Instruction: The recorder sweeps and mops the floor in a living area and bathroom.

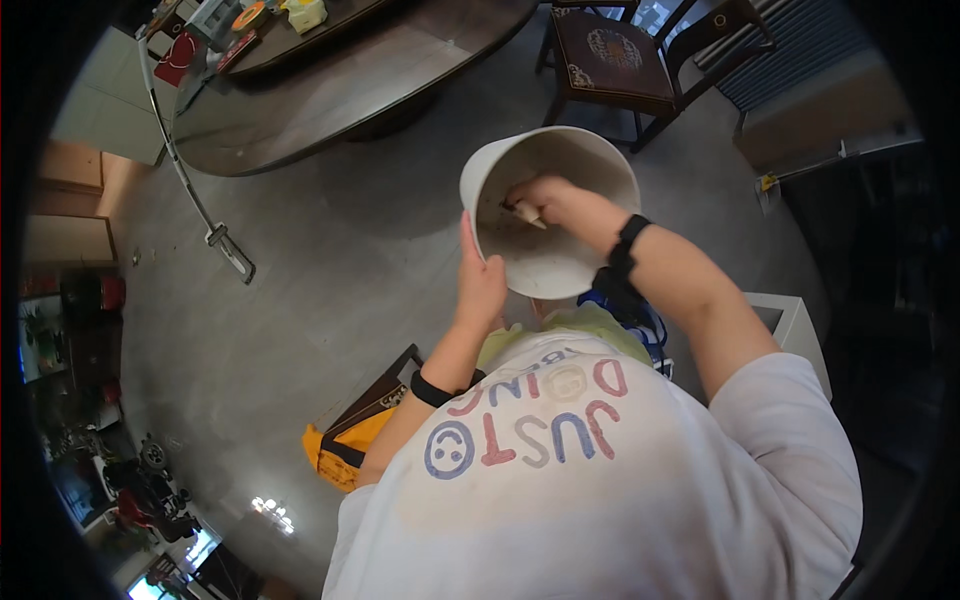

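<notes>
A white round bin (555, 281) is held tilted in front of me, its mouth facing up towards my view. My left hand (484, 289) grips its side near the rim, thumb against the near edge. Inside the bin is my right hand (551, 193), blurred, with a small whitish wad (529, 217) in its fingers; whether that is tissue or cloth I cannot tell. Small dark specks dot the inner wall around this hand. Part of the bin's inside lies hidden behind my right hand and forearm.
A dark oval table (420, 67) stands ahead, a wooden chair (611, 60) to its right. A flat mop (231, 251) leans at the left. Beside my left arm is an orange bag (337, 457); a white box-like container (799, 330) is at my right elbow.
</notes>
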`<action>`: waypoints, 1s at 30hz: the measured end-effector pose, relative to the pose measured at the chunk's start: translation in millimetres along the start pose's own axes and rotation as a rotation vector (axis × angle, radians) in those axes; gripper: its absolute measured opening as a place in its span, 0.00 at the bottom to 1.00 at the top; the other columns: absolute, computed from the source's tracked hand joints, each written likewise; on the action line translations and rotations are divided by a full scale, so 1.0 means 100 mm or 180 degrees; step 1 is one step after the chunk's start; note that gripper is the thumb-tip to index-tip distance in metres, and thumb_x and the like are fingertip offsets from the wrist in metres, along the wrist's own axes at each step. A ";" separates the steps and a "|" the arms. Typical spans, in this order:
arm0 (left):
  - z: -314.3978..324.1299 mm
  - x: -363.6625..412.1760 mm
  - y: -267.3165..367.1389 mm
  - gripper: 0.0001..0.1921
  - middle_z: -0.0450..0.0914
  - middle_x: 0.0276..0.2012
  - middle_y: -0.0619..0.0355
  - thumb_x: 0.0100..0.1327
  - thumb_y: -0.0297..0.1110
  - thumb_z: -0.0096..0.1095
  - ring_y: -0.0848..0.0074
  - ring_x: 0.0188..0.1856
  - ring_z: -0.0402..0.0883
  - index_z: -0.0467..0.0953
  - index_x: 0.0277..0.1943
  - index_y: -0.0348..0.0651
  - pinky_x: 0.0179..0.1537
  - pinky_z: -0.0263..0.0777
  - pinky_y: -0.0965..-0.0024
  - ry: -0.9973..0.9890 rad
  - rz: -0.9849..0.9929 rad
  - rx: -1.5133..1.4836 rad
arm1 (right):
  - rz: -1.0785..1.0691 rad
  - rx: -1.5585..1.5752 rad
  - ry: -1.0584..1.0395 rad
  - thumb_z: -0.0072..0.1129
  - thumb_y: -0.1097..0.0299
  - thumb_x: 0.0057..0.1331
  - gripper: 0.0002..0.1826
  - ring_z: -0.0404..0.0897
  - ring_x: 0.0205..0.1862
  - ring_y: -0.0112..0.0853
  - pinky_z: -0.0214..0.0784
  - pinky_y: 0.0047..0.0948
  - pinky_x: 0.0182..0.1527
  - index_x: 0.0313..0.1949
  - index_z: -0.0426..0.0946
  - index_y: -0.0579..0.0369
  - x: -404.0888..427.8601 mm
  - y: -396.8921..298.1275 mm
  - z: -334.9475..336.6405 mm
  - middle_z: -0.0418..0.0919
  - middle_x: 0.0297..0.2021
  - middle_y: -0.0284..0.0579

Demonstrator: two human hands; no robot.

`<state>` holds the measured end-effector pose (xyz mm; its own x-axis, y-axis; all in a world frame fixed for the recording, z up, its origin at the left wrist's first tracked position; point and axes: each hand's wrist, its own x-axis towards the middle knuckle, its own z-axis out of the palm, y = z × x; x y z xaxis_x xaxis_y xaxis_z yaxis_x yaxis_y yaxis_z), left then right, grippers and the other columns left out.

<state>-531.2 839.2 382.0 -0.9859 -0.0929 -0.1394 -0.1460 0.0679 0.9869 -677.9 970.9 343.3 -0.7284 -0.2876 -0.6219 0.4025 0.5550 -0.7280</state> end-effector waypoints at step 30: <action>0.88 -0.17 -0.60 0.27 0.66 0.49 0.48 0.50 0.20 0.38 0.56 0.48 0.74 0.56 0.57 0.40 0.40 0.79 0.50 0.0484 -0.2336 -0.0623 | 0.2354 0.1488 0.2994 0.70 0.77 0.39 0.33 0.79 0.38 0.40 0.73 0.34 0.37 0.47 0.66 0.67 -1.09 5.45 -0.99 0.75 0.41 0.55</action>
<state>-513.0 924.3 317.6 -0.6181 -0.1827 -0.7646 -0.7263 -0.2392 0.6444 -433.6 1381.9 42.9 -0.2816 0.7351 -0.6167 0.8928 -0.0347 -0.4491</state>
